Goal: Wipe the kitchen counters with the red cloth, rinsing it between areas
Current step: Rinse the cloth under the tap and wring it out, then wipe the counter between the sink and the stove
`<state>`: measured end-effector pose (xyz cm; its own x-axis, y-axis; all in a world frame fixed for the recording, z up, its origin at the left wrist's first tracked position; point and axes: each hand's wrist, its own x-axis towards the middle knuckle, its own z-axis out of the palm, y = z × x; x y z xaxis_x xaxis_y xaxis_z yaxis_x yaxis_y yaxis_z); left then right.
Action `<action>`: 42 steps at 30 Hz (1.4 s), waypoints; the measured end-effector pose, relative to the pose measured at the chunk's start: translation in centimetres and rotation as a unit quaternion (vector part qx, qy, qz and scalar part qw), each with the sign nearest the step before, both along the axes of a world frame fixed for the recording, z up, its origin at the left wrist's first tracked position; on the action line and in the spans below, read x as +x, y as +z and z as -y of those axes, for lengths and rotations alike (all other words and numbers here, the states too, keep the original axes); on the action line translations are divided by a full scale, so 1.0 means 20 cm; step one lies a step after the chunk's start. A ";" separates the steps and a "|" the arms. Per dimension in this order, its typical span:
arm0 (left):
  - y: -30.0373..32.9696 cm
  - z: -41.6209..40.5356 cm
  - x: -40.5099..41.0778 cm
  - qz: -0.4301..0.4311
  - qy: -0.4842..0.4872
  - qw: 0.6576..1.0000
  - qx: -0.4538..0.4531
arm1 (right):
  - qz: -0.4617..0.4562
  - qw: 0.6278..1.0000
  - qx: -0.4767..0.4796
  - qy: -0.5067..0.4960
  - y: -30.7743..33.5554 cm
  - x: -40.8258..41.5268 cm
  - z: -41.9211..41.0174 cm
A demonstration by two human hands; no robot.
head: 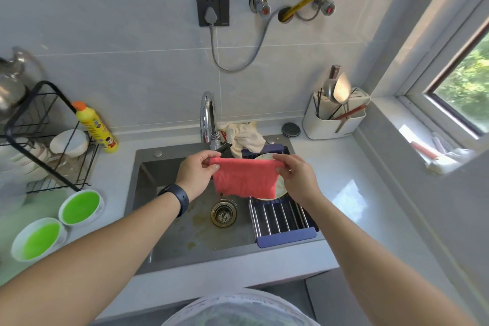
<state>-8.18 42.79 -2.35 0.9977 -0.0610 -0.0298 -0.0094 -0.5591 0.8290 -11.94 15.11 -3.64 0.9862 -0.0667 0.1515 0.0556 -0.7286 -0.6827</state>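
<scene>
Red terry cloth [244,178] is hanging spread flat above the grey steel sink [185,241], stretched by its two upper corners just in front of the curved chrome tap [209,120]. The left hand [197,173], with a dark band on its wrist, is pinching the left corner between thumb and curled fingertips. The right hand [296,176] is pinching the right corner the same way, its fingers bent round the edge. Both grips are closed on the fabric, and the lower edge is dangling free over the round brass drain strainer [224,213].

Behind the cloth a pale plate [280,185] is lying on the blue-ended roll-up steel drying rack [283,219] across the sink's right side. A crumpled cream rag [244,136] is sitting beside the tap.

On the white counter [344,167] to the left, a yellow detergent bottle with an orange cap [96,128] is showing a printed label with a cartoon figure; its writing is too blurred to read.
</scene>
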 end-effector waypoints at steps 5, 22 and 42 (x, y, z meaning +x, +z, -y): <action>0.02 0.14 0.01 0.062 -0.033 0.991 0.117 | 0.020 0.997 -0.056 -0.039 -0.04 -0.02 0.12; -0.10 0.41 -0.26 -0.148 -0.028 0.974 -0.168 | -0.058 0.944 0.269 -0.181 -0.07 -0.33 0.23; -0.15 0.90 -0.90 -0.269 -0.240 0.909 -0.209 | 0.003 0.865 0.241 -0.439 -0.02 -1.60 0.38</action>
